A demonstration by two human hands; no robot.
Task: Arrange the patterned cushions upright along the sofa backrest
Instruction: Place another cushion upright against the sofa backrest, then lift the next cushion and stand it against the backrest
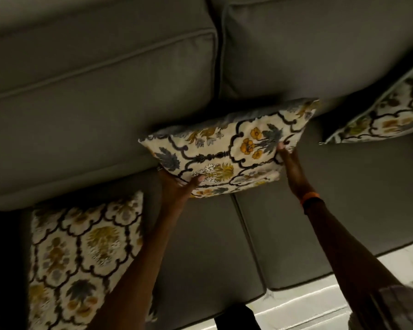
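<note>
Against the gray sofa backrest (100, 96), the middle cushion (227, 148) is pinched at both ends by the left hand (177, 182) and right hand (291, 163). Two more cushions, left cushion (81, 253) and right cushion (386, 110), seem to lean nearby.

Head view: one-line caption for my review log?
Both hands, left hand and right hand, press a floral patterned cushion against the grey sofa backrest.

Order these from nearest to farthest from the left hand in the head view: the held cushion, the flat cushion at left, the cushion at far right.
1. Held cushion: gripped by the left hand, centre.
2. Flat cushion: on the seat, left.
3. Far cushion: leaning on the backrest, right edge.
</note>
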